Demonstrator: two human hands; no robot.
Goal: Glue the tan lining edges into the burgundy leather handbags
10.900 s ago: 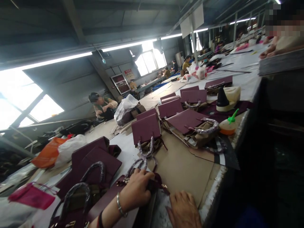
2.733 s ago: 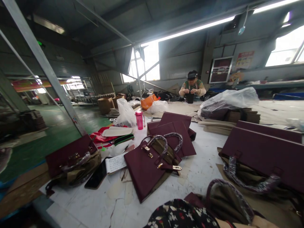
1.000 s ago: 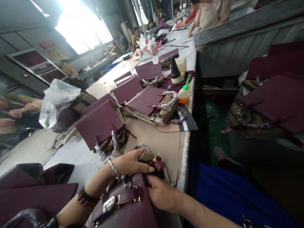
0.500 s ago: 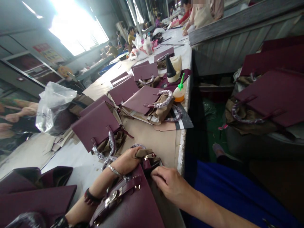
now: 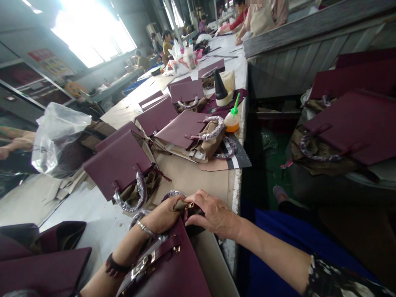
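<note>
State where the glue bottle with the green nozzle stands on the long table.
The glue bottle stands near the table's right edge, just behind the wrapped-handle maroon handbag and before the black cone.

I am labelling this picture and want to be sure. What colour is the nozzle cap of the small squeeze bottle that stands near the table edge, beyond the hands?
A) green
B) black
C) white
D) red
A: the squeeze bottle has a bright green pointed cap above its pale body with orange at the bottom, and it stands by the table edge, next to the black cone.
</note>
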